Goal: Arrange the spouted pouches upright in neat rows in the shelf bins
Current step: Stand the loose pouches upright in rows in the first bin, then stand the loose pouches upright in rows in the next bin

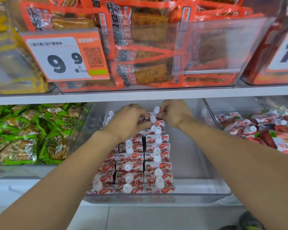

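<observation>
Head view: hands (130,121) hide rear pouches (154,121); grip unclear

Upper white shelf (156,94) carries clear bins of orange-wrapped snack packs (150,47); a price tag (65,57) reading 9.9 hangs on the front of one. Lower shelf (15,185): three clear bins side by side. Left bin holds green snack packets (28,133) in a loose heap, middle bin (198,163) holds spouted pouches (140,163) upright in rows, right bin holds more pouches (264,130) lying jumbled.
</observation>
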A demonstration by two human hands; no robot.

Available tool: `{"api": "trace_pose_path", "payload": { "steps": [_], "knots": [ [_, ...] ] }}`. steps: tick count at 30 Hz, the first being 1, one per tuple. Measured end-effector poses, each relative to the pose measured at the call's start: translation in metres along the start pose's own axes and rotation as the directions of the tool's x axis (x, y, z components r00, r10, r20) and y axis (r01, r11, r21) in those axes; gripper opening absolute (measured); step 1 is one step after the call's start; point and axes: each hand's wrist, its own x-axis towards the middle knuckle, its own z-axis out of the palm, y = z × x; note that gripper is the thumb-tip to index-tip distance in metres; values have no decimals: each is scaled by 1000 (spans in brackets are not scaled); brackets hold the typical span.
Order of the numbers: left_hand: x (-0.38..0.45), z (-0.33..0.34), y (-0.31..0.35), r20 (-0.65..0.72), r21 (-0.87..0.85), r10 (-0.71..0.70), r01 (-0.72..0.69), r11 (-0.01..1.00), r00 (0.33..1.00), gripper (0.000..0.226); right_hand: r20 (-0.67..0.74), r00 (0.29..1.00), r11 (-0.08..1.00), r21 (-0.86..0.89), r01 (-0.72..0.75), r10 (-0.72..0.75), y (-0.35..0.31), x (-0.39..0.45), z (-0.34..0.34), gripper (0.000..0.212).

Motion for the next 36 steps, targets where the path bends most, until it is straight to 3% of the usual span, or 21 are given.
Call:
{"api": "trace_pose_path", "payload": {
  "steps": [4,6,10,13,15,20,24,27,29,31,32,36],
  "knots": [
    [-40,-4,-3,75,142,-82,71,987,994,55,104,993,984,-160,76,-60,-5,9,2,7],
    [-53,-1,-3,113,21,-131,130,991,985,56,111,988,958,-255,134,-108,-4,12,11,9],
    [-58,6,0,145,-118,-199,217,969,969,54,199,973,956,-243,162,-114,0,12,6,11],
    [-63,6,4,143,-91,-179,193,977,973,57,326,944,948,-281,147,-50,-7,-1,-17,29],
    [-68,5,5,165,-40,-165,173,984,972,62,328,945,950,-297,95,8,-9,-9,-26,40],
    [-82,4,8,182,74,-154,143,987,971,59,469,878,995,-32,-94,98,-6,-46,-23,39],
    [-81,3,12,192,125,-182,160,979,964,58,321,945,985,-171,-1,56,-7,-60,-6,42],
    [-79,0,14,221,94,-206,189,977,953,57,367,918,967,137,-216,153,-6,-65,-9,50],
    [-80,-3,16,241,61,-208,199,978,948,58,379,903,919,244,-309,203,-5,-74,-12,30],
    [-85,-3,18,231,62,-213,204,977,949,60,363,919,953,191,-236,155,-2,-84,-8,7],
    [-88,-3,21,208,67,-213,204,977,955,61,367,923,964,184,-193,115,-2,-90,-5,6],
    [-97,-3,45,124,100,-248,236,966,961,61,393,919,937,316,-147,11,-4,-111,-9,25]
  ]
}}
